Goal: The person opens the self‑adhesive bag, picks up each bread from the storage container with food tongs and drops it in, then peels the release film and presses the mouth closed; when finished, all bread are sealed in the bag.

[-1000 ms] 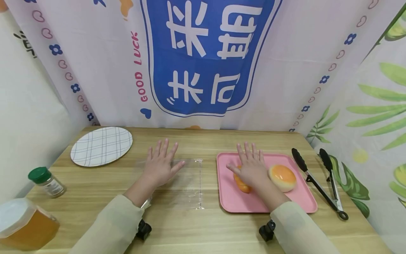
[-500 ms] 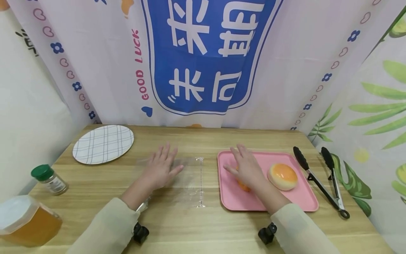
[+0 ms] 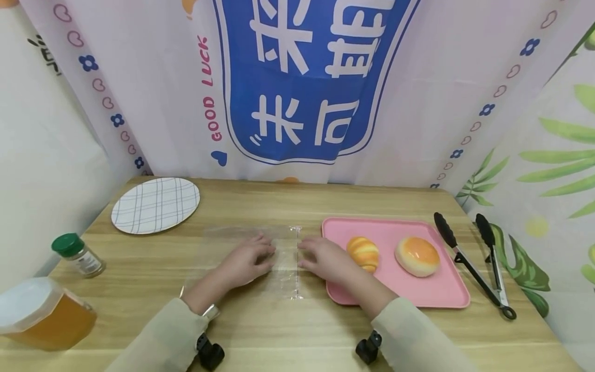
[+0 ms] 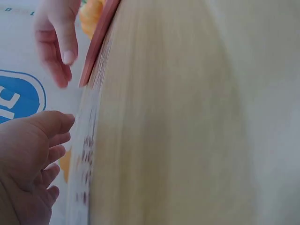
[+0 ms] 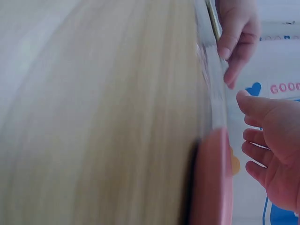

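Two hands (image 3: 244, 263) (image 3: 327, 259) drew closer near one clear sheet (image 3: 284, 276).

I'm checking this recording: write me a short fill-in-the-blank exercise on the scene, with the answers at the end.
The hand seen over the middle of the clear plastic sheet is the person's ____ hand.
The tongs lie to the ____ of the pink tray.
The spice jar has a ____ lid.
Missing words: left; right; green.
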The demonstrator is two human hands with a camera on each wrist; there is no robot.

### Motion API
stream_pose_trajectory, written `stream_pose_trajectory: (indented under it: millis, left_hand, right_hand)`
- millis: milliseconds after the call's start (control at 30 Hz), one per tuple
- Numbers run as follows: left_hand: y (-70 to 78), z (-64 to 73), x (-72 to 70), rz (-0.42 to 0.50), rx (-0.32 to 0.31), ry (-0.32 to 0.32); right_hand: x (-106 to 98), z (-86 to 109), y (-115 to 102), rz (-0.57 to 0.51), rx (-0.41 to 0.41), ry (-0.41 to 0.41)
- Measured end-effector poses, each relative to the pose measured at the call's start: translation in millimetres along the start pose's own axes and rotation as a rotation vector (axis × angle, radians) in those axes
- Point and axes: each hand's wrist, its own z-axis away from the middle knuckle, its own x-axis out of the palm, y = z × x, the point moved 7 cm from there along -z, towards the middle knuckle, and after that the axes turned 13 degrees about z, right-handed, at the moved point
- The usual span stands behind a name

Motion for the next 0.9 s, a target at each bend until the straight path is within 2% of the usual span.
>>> stream_pose_trajectory:
  millis: [167,333,633,900]
  left_hand:
    - [-6.0,-1.1,5.9,0.013,-0.039,-0.014]
    - [-10.7,-0.1,6.8,0.035,-0.058,0.005]
    - [-15.2,2.9,3.2,0.039,-0.020,0.077]
    - [-17.2,2.4,2.1,0.031,-0.059,0.113]
  right_hand:
    - [10.5,-7.6,-11.3,0.055,-0.055,-0.040]
    - [18.7,-11.4,-17.3,0.095,-0.092,-0.087]
    - [22.5,-11.4,-17.3,0.111,-0.098,-0.098]
    - [22.9,-11.6,-17.3,0.113,-0.090,-0.109]
